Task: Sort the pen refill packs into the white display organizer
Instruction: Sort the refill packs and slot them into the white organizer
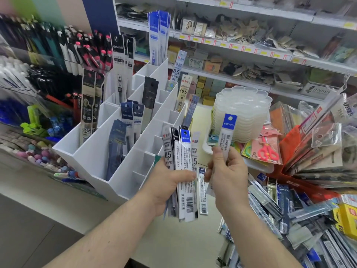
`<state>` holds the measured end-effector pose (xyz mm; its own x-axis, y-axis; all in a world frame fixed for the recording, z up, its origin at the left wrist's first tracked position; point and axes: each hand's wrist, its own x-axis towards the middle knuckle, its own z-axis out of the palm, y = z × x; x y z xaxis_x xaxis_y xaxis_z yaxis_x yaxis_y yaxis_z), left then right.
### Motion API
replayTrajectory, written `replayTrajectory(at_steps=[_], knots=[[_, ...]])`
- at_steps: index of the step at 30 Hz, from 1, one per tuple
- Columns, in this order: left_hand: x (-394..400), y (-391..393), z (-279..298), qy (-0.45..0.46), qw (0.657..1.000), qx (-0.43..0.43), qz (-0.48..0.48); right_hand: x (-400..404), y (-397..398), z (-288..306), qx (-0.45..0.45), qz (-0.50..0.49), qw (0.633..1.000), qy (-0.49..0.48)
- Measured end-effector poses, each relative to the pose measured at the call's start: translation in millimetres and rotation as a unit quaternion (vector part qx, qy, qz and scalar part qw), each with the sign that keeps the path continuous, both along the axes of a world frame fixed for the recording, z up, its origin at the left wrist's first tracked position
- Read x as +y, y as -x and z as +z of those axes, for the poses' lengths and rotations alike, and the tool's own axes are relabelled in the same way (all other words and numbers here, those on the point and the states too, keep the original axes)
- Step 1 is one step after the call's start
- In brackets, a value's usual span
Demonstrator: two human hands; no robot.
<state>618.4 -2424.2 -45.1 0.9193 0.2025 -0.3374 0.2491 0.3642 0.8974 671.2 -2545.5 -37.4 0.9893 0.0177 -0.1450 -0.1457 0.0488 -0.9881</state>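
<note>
The left hand [166, 182] is reaching in from below, its fingers curling round a fanned bundle of refill packs [180, 171] just beside the white display organizer [108, 151]. The right hand [227, 171] is pinching a single blue-topped pack [227, 132] upright. The palms are hiding the packs' lower middles. "deli" and "0.5" are showing on the labels; smaller print is staying illegible. More packs [280, 215] are lying heaped on the surface [173, 244] at right.

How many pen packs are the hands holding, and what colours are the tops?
Blue-topped packs: 3
White-topped packs: 2
Black-topped pack: 1
Total: 6 tops showing; the left hand may hide more behind its bunch.
</note>
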Motion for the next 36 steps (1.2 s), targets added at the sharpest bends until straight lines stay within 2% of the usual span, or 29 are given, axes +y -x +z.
replayTrajectory(at_steps=[2,6,8,12,14,17,22,26,36], knots=[[4,0,1,-0.027,1.000,-0.004,0.012,-4,-2,3,0.029,0.035,0.999,-0.025],[7,-1,2,-0.080,0.996,-0.037,0.005,3,9,12,0.018,0.121,0.992,0.010],[6,-1,4,-0.092,0.995,-0.049,-0.004,6,14,14,-0.025,0.111,0.993,0.032],[9,1,2,-0.107,0.993,-0.053,0.005,6,20,15,-0.125,0.082,0.979,0.142],[9,1,1,-0.111,0.992,-0.052,0.005,6,22,20,-0.135,0.095,0.971,0.174],[11,3,0,-0.103,0.993,-0.056,-0.009,6,19,24,-0.099,0.131,0.967,0.194],[14,9,1,-0.060,0.994,-0.073,-0.063,2,14,29,-0.057,0.171,0.973,0.147],[14,11,1,-0.014,0.997,-0.058,-0.050,1,16,27,-0.034,0.154,0.981,0.114],[16,14,2,0.000,0.999,-0.024,-0.026,1,16,30,0.090,0.122,0.987,-0.049]])
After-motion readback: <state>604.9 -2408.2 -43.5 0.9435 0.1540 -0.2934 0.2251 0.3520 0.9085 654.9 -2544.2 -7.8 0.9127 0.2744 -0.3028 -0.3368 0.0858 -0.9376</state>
